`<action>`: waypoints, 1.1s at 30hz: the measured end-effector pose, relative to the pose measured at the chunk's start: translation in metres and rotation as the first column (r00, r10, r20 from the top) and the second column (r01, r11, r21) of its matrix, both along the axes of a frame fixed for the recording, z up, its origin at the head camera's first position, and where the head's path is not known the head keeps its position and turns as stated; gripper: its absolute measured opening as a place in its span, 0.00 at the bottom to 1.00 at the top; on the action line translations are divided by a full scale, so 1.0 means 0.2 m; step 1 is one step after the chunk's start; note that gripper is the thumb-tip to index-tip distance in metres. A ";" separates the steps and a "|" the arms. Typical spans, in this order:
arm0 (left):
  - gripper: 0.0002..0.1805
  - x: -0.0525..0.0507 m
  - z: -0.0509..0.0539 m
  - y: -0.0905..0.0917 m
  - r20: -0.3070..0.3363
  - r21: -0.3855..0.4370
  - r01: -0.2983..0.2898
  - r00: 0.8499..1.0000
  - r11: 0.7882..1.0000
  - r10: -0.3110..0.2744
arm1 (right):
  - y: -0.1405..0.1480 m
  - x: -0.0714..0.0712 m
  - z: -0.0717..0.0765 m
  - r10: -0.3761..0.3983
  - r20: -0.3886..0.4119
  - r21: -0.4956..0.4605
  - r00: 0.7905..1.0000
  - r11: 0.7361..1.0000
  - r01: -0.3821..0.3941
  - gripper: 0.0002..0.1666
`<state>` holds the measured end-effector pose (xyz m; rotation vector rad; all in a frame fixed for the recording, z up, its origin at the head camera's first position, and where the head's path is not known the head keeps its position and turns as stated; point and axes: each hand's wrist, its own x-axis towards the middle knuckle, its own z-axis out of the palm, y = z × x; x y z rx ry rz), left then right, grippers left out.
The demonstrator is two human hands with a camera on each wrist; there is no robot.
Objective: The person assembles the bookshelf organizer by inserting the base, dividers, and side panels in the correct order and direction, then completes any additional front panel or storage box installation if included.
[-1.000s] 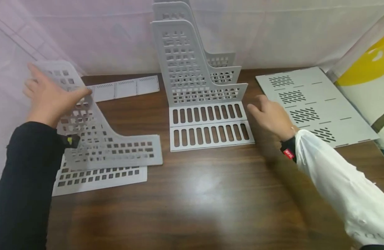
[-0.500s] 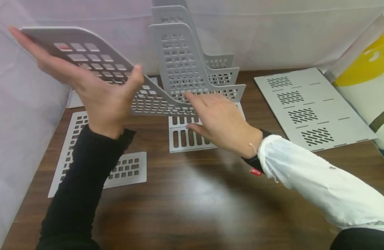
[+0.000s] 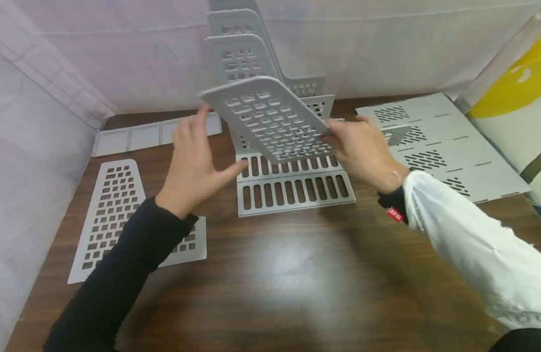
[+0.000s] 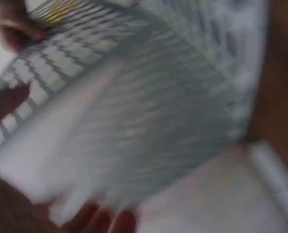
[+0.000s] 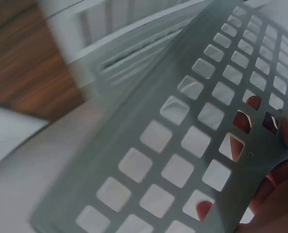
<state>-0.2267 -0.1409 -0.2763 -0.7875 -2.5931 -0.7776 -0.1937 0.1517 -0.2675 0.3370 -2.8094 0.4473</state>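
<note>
A grey perforated panel (image 3: 279,120) is held up in the air, tilted, in front of the upright panels (image 3: 244,56). My right hand (image 3: 362,151) pinches it at its inner curved edge; in the right wrist view the fingers show behind the holes of the panel (image 5: 177,141). My left hand (image 3: 193,161) is beside the panel's left end, thumb and fingers spread; whether it touches the panel is unclear. Below the held panel lies the slotted base (image 3: 296,193), joined to the foot of the upright panels.
Another perforated panel (image 3: 116,205) lies flat at the left, partly under my left forearm. A narrow strip (image 3: 142,137) lies at the back left. A large slotted board (image 3: 455,146) lies at the right. White cloth (image 3: 384,49) hangs behind the table (image 3: 274,293).
The panel has come off the left side, moved right and turned over the slotted base. My right hand has taken hold of it, while my left hand's grip has loosened.
</note>
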 end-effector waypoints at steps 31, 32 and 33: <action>0.58 -0.09 -0.39 -0.03 0.435 -0.569 0.302 0.900 0.765 -0.032 | 0.80 0.10 -0.18 -0.037 0.073 -0.066 0.997 0.997 0.042 0.16; 0.58 -0.09 -0.39 -0.03 0.438 -0.569 0.303 0.898 0.765 -0.030 | 0.80 0.10 -0.18 -0.035 0.073 -0.065 0.997 0.997 0.040 0.16; 0.58 -0.09 -0.39 -0.04 0.442 -0.568 0.305 0.896 0.764 -0.029 | 0.81 0.09 -0.19 -0.035 0.076 -0.065 0.997 0.997 0.040 0.16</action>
